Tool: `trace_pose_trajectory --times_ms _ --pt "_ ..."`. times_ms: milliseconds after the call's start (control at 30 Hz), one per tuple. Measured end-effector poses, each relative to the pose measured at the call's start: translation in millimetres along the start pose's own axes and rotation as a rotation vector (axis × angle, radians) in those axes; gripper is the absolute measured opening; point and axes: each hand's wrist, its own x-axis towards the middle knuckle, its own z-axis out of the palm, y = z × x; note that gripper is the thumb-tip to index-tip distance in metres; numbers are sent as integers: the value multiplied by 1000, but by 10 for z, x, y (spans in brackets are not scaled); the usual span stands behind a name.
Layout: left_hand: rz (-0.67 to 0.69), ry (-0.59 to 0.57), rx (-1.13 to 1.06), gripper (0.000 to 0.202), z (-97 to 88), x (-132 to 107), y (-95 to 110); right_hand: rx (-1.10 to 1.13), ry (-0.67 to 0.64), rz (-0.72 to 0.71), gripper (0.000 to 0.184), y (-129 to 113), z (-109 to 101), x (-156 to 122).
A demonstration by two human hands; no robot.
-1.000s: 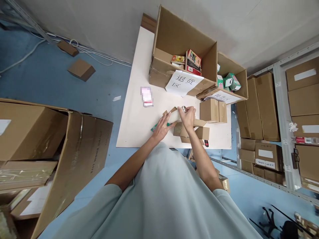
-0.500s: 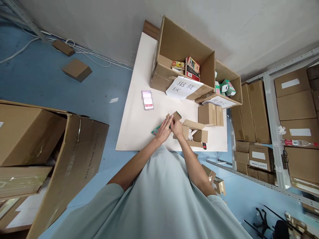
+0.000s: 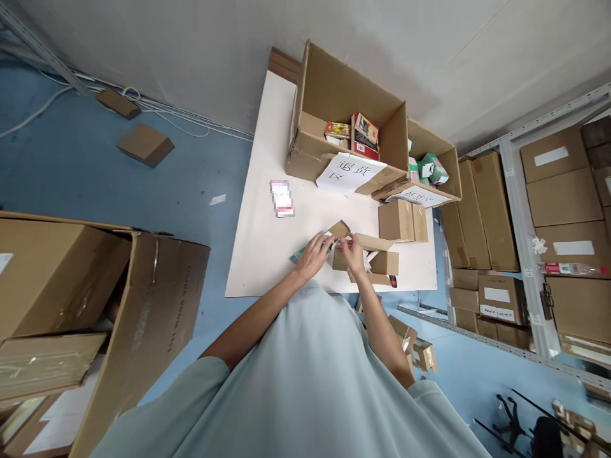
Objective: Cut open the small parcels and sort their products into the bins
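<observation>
Green box point(image 3: 296, 256) and open carton point(image 3: 386, 262), side by side on the bench point(image 3: 252, 254).
The green box lies aslant, mostly covered by the left hand point(image 3: 312, 256), with a green corner showing at its near left end. A plain brown flap point(image 3: 339, 229) tilts up just beyond the hands; its join is hidden. To the right, the carton is plain brown, its flaps splayed, something white point(image 3: 368, 258) showing inside; the right hand point(image 3: 352, 254) overlaps its left part.

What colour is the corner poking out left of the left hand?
Mostly green; that corner beside the left hand shows best in the head view.
</observation>
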Motion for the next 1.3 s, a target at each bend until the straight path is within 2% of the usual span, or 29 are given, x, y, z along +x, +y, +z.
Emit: trace_pose_trajectory --times_ms 100,167,267,367,500,567,700,867,1100,1200,1300 --pt "36 -20 -1 48 1 -32 -39 163 29 61 79 -11 47 10" --pt "59 -16 4 40 4 -56 -62 192 51 93 86 -46 41 26" --pt "89 -4 19 29 -2 -87 -92 135 45 73 77 -97 -15 34" --pt "85 16 7 27 -23 -110 -115 -18 30 -29 65 -109 -70 6" --pt "-15 82 -69 58 -59 -140 -126 -129 3 -180 54 -54 -34 -79" --pt "-29 92 -92 64 -72 -158 -122 -101 -51 -206 55 -13 26 -130" --pt "-24 94 -111 48 -95 -198 -109 -66 -105 -231 57 45 126 -216" --pt "-45 97 -72 33 -139 -224 -122 -157 -121 -315 49 78 160 -263" --pt "-86 109 -29 33 -165 -245 -133 -205 -165 -331 47 120 235 -245" --pt "-159 125 -70 36 -203 -240 -145 -145 -203 -335 44 88 243 -233" --pt "-312 160 -135 35 -381 -125 -209 -37 -204 -319 49 66 207 -249"
